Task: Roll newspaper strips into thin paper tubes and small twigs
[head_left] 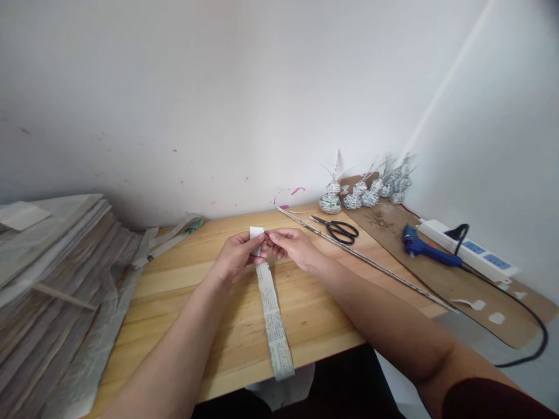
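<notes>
A long, narrow strip of printed newspaper (273, 320) runs from my hands toward the table's front edge, its near end reaching slightly past it. My left hand (238, 253) is closed on the upper part of the strip, thumb on top, with the pale end poking up above the fingers. Fingertips of my right hand (290, 244) are pinched together at the strip's right edge, close against the left fingers. Exactly how the paper sits between the right fingertips is hidden.
Black-handled scissors (338, 229) lie beside a long thin rolled-paper stick (362, 258). Several woven paper gourds (330, 202) stand along the wall. A blue glue gun (430, 249) and white power strip (471, 250) are at right, its cable looping forward. Stacked newspapers (52, 285) fill the left.
</notes>
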Available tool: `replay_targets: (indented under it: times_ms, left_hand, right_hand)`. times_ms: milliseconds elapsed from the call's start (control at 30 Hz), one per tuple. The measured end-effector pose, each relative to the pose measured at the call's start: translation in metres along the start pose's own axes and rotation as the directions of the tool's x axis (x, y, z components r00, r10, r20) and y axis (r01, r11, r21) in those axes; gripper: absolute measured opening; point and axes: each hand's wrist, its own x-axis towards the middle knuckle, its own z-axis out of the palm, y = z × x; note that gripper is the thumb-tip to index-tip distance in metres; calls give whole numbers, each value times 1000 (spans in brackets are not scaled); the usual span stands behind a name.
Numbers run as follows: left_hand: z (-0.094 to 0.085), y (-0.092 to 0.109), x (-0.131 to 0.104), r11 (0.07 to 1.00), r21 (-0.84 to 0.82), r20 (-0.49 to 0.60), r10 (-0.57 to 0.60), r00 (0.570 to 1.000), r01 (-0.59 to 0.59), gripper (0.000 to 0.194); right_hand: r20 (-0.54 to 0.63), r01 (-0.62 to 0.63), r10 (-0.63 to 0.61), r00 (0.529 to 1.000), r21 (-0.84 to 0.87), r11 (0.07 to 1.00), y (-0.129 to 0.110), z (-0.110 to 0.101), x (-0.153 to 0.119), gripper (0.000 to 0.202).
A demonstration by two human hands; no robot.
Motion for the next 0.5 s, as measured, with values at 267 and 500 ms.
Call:
replay_targets:
  times_ms: [267, 500]
  left_hand:
    - [3, 0, 0, 1000, -3, -12, -26, 1000, 26, 35]
    - [4, 1, -1, 998, 59, -10, -5, 1000, 5, 36]
  right_hand:
    - [-13, 49, -49, 999, -27, 998, -3, 1, 0, 31]
    - [-19, 31, -32, 999, -46, 998, -8, 3, -1, 29]
